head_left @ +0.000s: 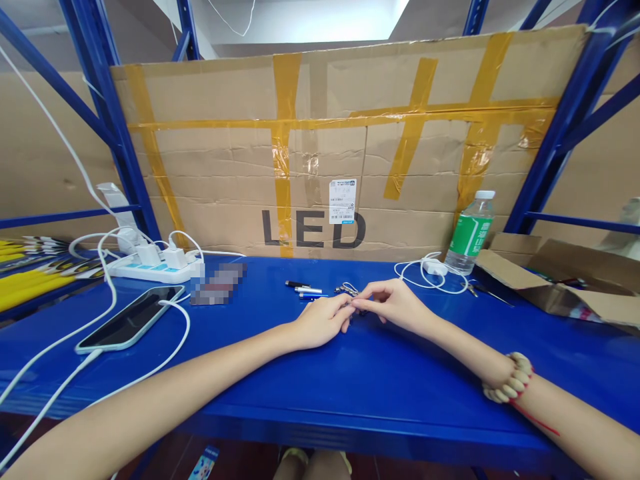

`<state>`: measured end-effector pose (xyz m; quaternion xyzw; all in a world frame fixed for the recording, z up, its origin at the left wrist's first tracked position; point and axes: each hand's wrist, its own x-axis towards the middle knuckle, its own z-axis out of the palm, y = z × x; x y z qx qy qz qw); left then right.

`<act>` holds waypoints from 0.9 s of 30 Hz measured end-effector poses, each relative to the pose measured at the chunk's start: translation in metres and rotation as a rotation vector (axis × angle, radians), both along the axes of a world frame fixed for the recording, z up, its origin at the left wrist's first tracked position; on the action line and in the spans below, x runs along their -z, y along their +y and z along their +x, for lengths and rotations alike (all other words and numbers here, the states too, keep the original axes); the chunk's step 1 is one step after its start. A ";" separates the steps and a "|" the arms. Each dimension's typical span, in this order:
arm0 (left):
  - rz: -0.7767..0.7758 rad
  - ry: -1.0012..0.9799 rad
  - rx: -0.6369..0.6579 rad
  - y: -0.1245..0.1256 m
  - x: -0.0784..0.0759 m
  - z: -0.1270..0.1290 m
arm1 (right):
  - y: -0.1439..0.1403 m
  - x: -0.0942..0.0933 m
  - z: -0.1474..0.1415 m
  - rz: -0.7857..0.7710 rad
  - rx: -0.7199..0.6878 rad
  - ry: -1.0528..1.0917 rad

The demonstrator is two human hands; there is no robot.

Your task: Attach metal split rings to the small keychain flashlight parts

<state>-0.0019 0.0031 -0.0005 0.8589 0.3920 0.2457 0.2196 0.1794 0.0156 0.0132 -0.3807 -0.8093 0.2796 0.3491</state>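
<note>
On the left of the blue shelf (320, 393), a white power strip (150, 268) sits with chargers plugged in, and a phone (131, 319) lies cabled in front of it. Two small pens (305, 288) lie just behind the left hand (323, 321), whose fingers curl together on a small metal piece (356, 305). The right hand (393, 303) pinches that piece from the other side. Farther right stand a green-labelled water bottle (470, 235) and an open cardboard box (565, 277).

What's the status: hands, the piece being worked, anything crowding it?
Left hand and right hand meet fingertip to fingertip over a small metal part, mostly hidden. Pen-like pieces lie just behind on the blue table. Phone and bottle stand apart.
</note>
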 end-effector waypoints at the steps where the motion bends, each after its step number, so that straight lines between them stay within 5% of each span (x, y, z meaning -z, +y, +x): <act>1: -0.004 -0.012 0.003 0.000 0.000 0.000 | 0.000 0.000 0.000 -0.012 -0.005 0.010; 27: -0.070 -0.121 0.015 0.001 0.001 0.001 | 0.005 0.003 0.000 -0.197 -0.051 0.081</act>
